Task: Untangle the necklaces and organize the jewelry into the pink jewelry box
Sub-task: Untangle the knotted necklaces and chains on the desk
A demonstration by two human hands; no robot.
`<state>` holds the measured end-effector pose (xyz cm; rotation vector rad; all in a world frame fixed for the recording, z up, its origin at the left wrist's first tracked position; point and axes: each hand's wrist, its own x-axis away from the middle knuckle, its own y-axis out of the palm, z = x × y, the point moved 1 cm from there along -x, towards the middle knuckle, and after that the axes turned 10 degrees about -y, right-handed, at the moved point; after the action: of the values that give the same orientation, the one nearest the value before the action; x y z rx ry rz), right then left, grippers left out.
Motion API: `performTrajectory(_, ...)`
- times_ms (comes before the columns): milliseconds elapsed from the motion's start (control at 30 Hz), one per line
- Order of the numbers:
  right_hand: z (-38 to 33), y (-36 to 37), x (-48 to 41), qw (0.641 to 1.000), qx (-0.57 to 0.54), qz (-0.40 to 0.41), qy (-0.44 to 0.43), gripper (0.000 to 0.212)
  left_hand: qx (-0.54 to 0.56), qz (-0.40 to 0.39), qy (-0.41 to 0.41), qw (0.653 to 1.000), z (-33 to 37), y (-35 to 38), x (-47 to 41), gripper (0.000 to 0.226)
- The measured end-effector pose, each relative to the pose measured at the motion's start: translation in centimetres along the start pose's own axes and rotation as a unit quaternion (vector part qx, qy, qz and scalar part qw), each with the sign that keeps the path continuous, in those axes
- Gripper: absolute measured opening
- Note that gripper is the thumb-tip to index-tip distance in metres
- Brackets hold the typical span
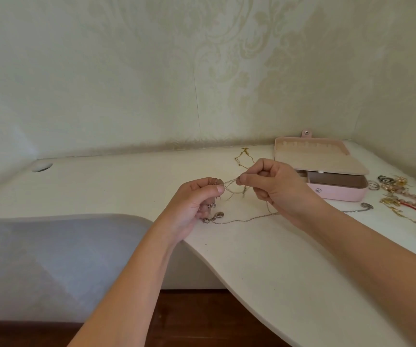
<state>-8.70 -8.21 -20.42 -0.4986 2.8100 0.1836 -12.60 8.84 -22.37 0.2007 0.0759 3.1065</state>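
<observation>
Silver necklaces, tangled, pinched between left hand and right hand; pink jewelry box at two o'clock apparently unfilled.

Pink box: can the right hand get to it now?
Probably yes. The pink jewelry box lies open just beside the right hand, with nothing between them. But that hand is pinching the tangled chains, so it would need to let go first.
</observation>
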Motion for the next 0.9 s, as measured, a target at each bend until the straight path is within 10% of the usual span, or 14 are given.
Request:
performTrajectory(600, -0.69, -0.57, 0.23, 0.981, 0.147, -0.13, 0.011, 0.014, 0.014, -0.022, 0.013, 1.0, -0.23, -0.41, -0.18, 0.022)
performTrajectory(900, -0.56, -1.12, 0.32, 0.991, -0.027, -0.112, 0.067, 0.015, 0.025, -0.024, -0.003, 0.999, -0.06, -0.28, 0.03, 0.027)
